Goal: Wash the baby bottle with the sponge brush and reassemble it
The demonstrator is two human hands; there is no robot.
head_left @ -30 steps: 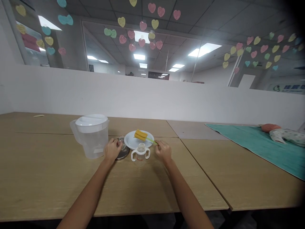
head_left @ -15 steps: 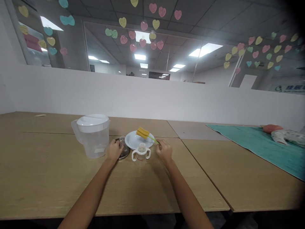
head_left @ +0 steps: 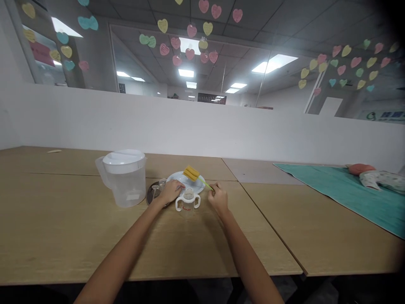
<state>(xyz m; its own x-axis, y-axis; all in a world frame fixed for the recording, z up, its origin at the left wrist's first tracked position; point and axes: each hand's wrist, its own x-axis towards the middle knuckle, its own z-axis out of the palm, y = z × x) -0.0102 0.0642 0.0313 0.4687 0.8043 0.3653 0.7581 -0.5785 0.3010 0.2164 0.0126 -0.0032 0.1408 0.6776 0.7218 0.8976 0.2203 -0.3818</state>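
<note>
My right hand (head_left: 218, 197) is closed round the thin green handle of a sponge brush (head_left: 191, 173), whose yellow head is over the white plate (head_left: 172, 177). My left hand (head_left: 171, 191) holds nothing; its fingers stretch over the near left rim of the plate, close to a baby bottle. That clear baby bottle (head_left: 187, 206) has two white side handles and stands upright, uncapped, before the plate. Partly behind my left hand is a dark round tray (head_left: 149, 195), with small clear bottle parts (head_left: 155, 188) on it.
A clear plastic pitcher (head_left: 129, 185) with a white lid stands left of the tray. At the right, a green cloth (head_left: 335, 185) carries a doll-like figure (head_left: 379, 179). A white wall (head_left: 190, 126) rises behind the tables, and seams run between the tabletops.
My left hand has let go of a clear bottle part on the tray and moved right toward the baby bottle. My right hand still holds the sponge brush in nearly the same place.
</note>
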